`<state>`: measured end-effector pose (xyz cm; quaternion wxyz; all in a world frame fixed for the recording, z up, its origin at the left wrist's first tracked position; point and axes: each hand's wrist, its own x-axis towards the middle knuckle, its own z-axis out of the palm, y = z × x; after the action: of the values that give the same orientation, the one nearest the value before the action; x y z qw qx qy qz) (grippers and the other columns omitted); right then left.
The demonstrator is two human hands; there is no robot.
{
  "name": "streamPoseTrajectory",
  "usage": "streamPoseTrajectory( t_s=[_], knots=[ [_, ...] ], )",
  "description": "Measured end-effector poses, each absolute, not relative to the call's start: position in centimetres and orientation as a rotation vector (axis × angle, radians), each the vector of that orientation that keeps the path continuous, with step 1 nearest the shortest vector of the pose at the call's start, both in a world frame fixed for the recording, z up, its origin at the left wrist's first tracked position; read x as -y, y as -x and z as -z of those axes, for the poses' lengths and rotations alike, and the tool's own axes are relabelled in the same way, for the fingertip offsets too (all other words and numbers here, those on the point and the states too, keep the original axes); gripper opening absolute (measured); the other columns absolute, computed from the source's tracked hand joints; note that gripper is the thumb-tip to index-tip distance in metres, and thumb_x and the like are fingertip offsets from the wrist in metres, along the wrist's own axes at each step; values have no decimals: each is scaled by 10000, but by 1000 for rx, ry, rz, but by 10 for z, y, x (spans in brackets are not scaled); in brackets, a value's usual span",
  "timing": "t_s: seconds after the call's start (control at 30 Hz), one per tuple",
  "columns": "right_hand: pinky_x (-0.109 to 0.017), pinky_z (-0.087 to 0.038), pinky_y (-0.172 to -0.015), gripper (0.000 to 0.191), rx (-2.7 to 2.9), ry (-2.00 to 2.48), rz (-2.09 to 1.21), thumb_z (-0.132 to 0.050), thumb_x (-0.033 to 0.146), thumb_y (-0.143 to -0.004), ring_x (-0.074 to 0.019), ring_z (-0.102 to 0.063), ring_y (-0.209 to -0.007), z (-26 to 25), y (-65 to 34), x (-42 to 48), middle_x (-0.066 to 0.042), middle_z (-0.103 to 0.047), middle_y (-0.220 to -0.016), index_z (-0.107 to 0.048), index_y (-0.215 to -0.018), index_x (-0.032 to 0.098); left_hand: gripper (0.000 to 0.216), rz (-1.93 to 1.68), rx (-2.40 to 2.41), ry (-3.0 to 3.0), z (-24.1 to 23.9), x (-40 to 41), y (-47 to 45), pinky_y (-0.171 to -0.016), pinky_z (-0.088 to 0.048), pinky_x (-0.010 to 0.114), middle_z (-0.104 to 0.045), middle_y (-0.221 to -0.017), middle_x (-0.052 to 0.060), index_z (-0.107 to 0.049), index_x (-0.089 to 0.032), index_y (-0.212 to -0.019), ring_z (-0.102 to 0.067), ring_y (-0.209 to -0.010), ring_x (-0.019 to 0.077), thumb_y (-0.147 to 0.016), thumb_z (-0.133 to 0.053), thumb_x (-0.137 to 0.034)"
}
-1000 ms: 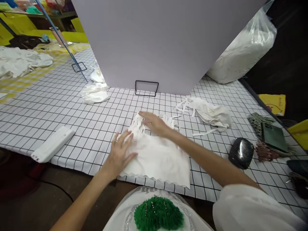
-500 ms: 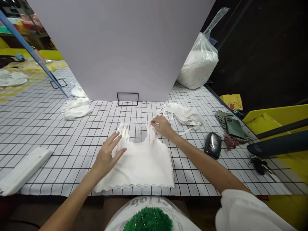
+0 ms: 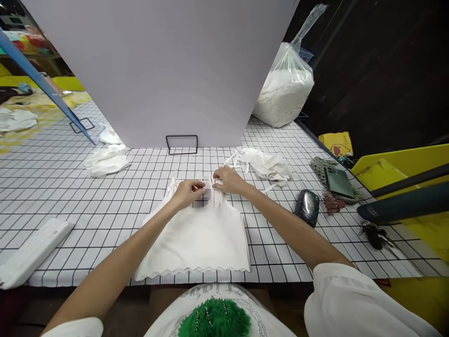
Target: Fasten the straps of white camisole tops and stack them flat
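My left hand point(image 3: 189, 192) has crossed from the left strap point(image 3: 171, 186) towards the right strap point(image 3: 217, 199), bringing both hands to that side. My right hand point(image 3: 229, 180) pinches it; my left grip, I can't tell. The white top point(image 3: 199, 238) lies on the table point(image 3: 273, 255).

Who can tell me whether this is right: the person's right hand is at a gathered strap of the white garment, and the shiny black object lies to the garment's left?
The side is wrong: in the head view, the shiny black object lies to the white garment's right. The right hand is indeed at a gathered strap.
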<state>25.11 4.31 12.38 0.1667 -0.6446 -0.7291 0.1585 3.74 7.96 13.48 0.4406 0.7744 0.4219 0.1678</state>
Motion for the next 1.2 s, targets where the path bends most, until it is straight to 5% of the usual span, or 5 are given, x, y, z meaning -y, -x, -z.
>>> streamPoseTrajectory(
  t_s=[0.27,0.7,0.97,1.07,1.2],
  knots=[
    [-383,-430,-860,123,1902,1935,-407,-534,192,-894,-226,-553,-945,-111,-259,-41,-60,-678,-862,-654,-915,175,90,-454,-1102,-2033,-118,-107,-57,-707,-562,315,-764,-848,54,-744,-199,-823,-682,-759,200,-789,-675,-245],
    [-524,-364,-971,190,1738,1969,-434,-537,215,-912,-290,-513,-1037,-112,-253,-64,-102,-675,-906,-647,-765,170,121,-326,-1209,-2275,-107,-126,-82,-710,-503,333,-698,-871,99,-633,-172,-691,-649,-827,251,-726,-744,-206],
    [-348,-463,-839,487,1518,1612,-920,-299,471,-1025,-205,-623,-996,-142,-259,-77,-73,-710,-973,-692,-1030,183,139,-512,-1024,-2481,-162,-134,-111,-774,-455,332,-678,-893,65,-617,-188,-837,-621,-872,231,-862,-529,-82],
    [-327,-444,-753,505,1272,1403,-1229,-490,627,-920,-187,-599,-844,-155,-266,-67,-60,-673,-838,-693,-922,165,90,-631,-928,-2509,-185,-128,-107,-781,-453,331,-662,-886,47,-611,-186,-829,-606,-854,210,-846,-582,-103],
    [-306,-430,-743,381,1231,1304,-1249,-724,541,-780,-129,-525,-749,-158,-271,-46,-27,-649,-839,-672,-793,164,40,-616,-773,-2144,-192,-115,-86,-658,-478,297,-655,-780,25,-638,-169,-846,-604,-685,150,-822,-669,-174]
  ],
)
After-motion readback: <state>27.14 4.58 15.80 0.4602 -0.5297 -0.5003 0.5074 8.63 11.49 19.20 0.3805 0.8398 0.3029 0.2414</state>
